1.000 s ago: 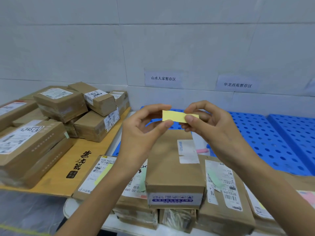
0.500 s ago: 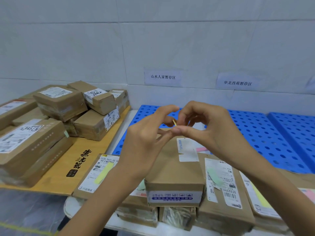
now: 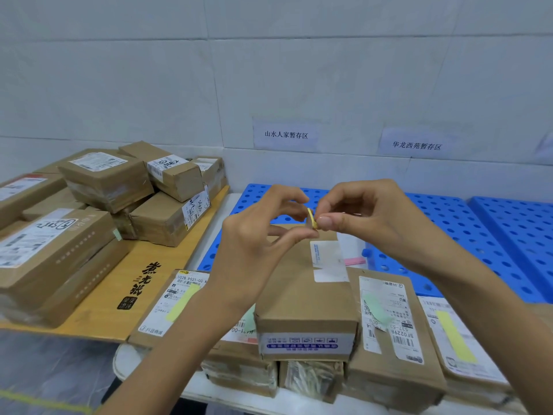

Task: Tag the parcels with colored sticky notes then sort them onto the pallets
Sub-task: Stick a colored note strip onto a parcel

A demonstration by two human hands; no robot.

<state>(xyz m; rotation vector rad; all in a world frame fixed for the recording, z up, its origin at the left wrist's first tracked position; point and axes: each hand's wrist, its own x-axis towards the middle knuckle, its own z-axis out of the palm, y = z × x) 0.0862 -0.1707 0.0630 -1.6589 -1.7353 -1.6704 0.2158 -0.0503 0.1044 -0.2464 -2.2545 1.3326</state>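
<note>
**Sticky note pinched over the parcel stack**

Biggest thing in view is the pale wall [image 3: 149,70] at the back, with two paper signs [image 3: 285,135] stuck on it. Below those, blue pallets [image 3: 478,241] full of round holes lie side by side along the right. Off to the left there's a wooden board [image 3: 119,295] with black lettering, and a pile of brown boxes [image 3: 104,181] heaped on it, most of them with white shipping labels.

Right up front is a row of parcels [image 3: 389,369] on a white surface [image 3: 191,384], stacked at least two deep. The left one has a yellow strip [image 3: 182,301] on its label. The one right of centre has a green strip [image 3: 375,310], and the far right one has a second yellow strip [image 3: 454,336]. A taller middle box [image 3: 302,295] sits on top of the row, with a white label near its far end. A pink strip [image 3: 354,261] lies just behind it, next to the pallet edge.

Both hands are held up over that middle box. The left hand [image 3: 254,244] has its forefinger arched over and its thumb reaching across underneath. The right hand [image 3: 368,223] is curled much the same, with its thumb flat against the paper and the other fingers folded behind. Between them they pinch the yellow sticky note [image 3: 312,218]. It's bent and nearly edge-on, so only a thin sliver shows.
</note>
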